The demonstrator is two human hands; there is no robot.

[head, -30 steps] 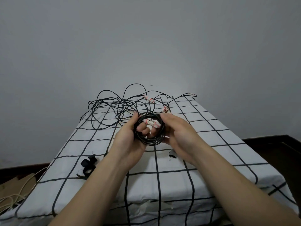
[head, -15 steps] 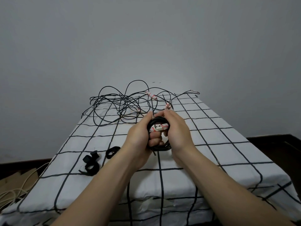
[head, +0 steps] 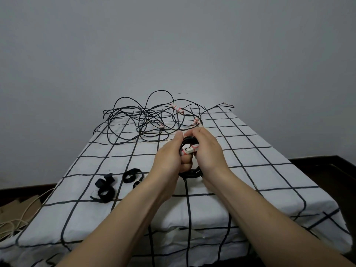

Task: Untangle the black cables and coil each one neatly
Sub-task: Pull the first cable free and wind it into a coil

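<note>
Now | left hand (head: 169,158) curled round coiled cable (head: 190,174); right hand (head: 209,152) gripping it too

Before me: a checked cloth (head: 260,170) bearing black straps (head: 105,191); grey wall (head: 173,45) behind; cardboard (head: 19,207) and pale cord (head: 11,224) lower left.

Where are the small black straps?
In the head view, the straps lie on the checked cloth, left of the left hand that holds the coil, nearer the person than the tangle.
</note>
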